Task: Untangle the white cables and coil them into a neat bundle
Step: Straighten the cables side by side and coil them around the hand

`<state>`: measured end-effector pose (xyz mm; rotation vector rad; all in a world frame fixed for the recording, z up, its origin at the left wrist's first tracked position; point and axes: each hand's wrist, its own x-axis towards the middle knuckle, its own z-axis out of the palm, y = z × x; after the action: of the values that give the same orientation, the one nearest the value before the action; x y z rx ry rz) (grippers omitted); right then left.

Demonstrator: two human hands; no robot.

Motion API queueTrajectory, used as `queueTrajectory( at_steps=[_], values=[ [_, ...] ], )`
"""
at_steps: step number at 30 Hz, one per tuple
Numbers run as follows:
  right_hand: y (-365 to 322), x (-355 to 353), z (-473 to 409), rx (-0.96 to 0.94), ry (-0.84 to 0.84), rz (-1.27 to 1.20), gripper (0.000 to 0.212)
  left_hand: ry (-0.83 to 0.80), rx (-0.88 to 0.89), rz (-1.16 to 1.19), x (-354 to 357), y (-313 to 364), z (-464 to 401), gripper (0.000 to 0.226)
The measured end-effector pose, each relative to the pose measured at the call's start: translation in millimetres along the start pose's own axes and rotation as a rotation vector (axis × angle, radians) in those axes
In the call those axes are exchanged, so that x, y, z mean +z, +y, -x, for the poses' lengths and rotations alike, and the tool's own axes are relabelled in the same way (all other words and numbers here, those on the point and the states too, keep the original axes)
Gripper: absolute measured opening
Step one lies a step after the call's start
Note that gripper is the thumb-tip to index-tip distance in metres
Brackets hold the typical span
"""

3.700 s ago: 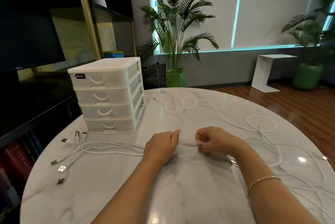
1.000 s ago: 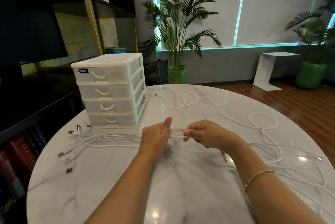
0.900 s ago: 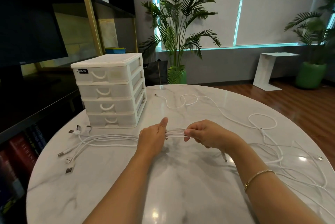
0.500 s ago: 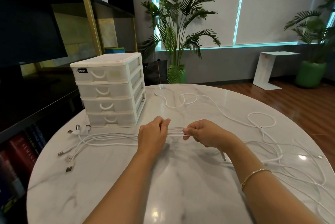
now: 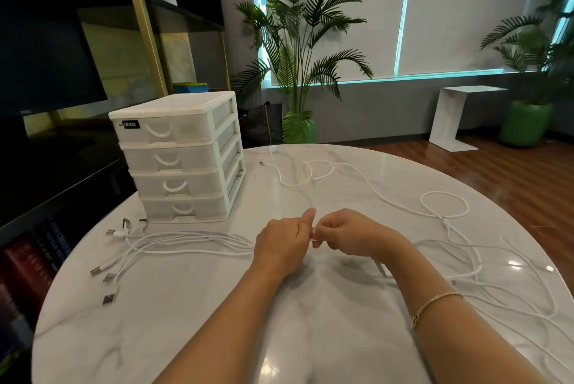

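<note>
Fingers: our left hand [image 5: 283, 244] is curled shut around the gathered white cables [image 5: 192, 242], thumb raised; our right hand [image 5: 351, 236] pinches the same strands at its fingertips [image 5: 315, 233], just beside the left thumb.
Hands: we hold them touching or nearly so, knuckle to knuckle, a little above the middle of the table [image 5: 310, 337].
Cables, left side: we see the strands leave our left fist together and run across the marble, then fan out into separate ends.
Plugs: USB connectors [image 5: 108, 278] lie spread near the table's left edge, with a few more close to the foot of the drawer unit [image 5: 180, 157].
Cables, right side: behind our right wrist the strands spread into loose, crossing curves over the right half of the table, still tangled; we cannot tell how many there are.
Far loops: one small round loop [image 5: 444, 205] lies well to the right, and a wavy strand [image 5: 310, 172] runs toward the back of the table.
Wrist: we wear a thin gold bracelet [image 5: 436, 304] on the right forearm.
Drawer unit: white, four drawers, all closed, standing at the table's back left.
Room: a palm plant [image 5: 298, 42] stands behind the table, and a white side table [image 5: 459, 116] sits on the wooden floor.
</note>
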<state>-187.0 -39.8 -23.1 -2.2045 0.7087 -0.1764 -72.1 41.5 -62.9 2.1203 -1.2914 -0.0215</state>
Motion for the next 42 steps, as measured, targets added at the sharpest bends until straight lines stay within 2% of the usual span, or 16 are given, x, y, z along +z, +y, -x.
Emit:
queueTrajectory(
  at_steps=[6,9,17,24,28,36,39,42],
  values=[
    [3,-3,0,0.041,-0.005,-0.095,0.020,0.014,-0.006,-0.030,0,-2,-3,0.060],
    [5,-6,2,0.067,-0.006,-0.110,0.028,0.032,-0.024,-0.053,0,-3,-3,0.056],
    [9,-14,1,0.153,0.057,0.108,0.034,0.062,-0.040,-0.034,3,-9,-5,0.058],
    [12,-20,1,0.027,0.162,0.338,0.035,0.045,-0.069,-0.042,0,-8,-4,0.057],
    [2,-14,2,-0.035,0.353,0.141,0.054,0.044,-0.091,0.011,0,-5,-4,0.056],
    [-25,13,3,-0.253,0.202,0.110,0.038,0.091,-0.118,0.125,-4,-10,-7,0.054],
    [-18,8,-4,-0.201,0.266,0.143,0.044,0.135,-0.138,0.143,-9,-17,-8,0.055],
    [3,6,-19,-0.021,0.383,0.312,0.054,0.185,-0.131,0.152,-16,-20,-7,0.056]
  ],
)
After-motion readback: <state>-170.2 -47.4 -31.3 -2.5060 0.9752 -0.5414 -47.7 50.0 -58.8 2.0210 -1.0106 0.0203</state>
